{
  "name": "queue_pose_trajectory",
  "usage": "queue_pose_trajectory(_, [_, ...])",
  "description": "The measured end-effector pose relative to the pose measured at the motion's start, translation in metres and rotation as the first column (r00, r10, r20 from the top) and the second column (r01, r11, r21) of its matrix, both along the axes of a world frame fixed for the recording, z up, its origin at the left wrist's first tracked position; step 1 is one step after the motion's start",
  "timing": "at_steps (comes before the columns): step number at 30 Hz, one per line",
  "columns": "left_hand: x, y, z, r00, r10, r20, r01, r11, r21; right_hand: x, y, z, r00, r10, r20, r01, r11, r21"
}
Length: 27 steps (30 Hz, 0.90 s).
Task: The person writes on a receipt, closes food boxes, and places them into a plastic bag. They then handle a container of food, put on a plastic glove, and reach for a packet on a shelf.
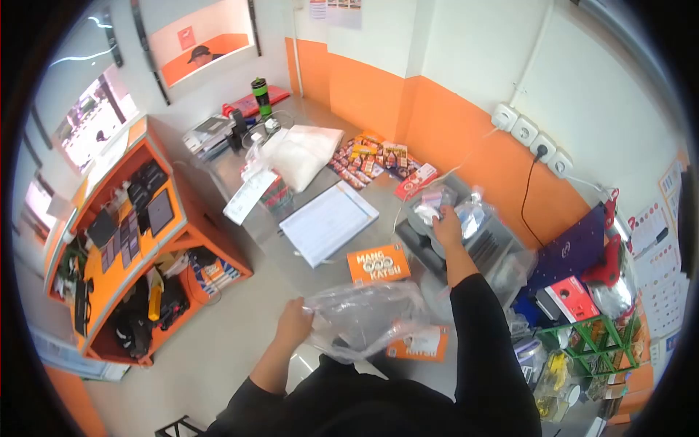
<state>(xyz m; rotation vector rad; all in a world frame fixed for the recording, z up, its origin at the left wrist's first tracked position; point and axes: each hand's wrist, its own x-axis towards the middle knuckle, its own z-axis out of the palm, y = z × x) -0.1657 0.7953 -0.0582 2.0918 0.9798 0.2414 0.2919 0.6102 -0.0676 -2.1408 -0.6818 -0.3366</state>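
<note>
By the left hand (293,324), a clear plastic bag (368,317) is pinched at its 9 o'clock edge—presumably to keep it spread over the lower orange box (433,348). At 1 o'clock, a clear packet (431,207) is touched by the right hand (449,227); whether its fingers are closed cannot quite be told. That reach is hemmed by the grey tray's (418,249) walls; room is left over the floor (211,342) at 9 o'clock.

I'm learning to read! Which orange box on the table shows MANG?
The upper box, nearer the white papers. The lower box, partly behind the plastic bag, shows only KATSU.
</note>
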Motion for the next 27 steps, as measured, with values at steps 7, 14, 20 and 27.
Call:
queue_pose_trajectory(7, [0.052, 0.020, 0.006, 0.956, -0.271, -0.111, 0.272, 0.962, -0.004, 0.053, 0.013, 0.021, 0.982, -0.079, -0.171, -0.013, 0.877, -0.481])
queue_pose_trajectory(14, [0.076, 0.024, -0.015, 0.940, -0.322, -0.116, 0.319, 0.947, -0.043, 0.077, -0.007, 0.040, 0.979, 0.080, -0.186, -0.142, 0.927, -0.347])
queue_pose_trajectory(20, [0.092, 0.021, -0.016, 0.895, -0.402, -0.191, 0.405, 0.914, -0.026, 0.060, 0.011, 0.008, 0.977, 0.189, -0.099, -0.212, 0.910, -0.357])
queue_pose_trajectory(27, [0.097, 0.023, -0.014, 0.876, -0.432, -0.217, 0.442, 0.897, -0.002, 0.058, -0.002, 0.047, 0.950, 0.198, -0.240, -0.261, 0.927, -0.269])
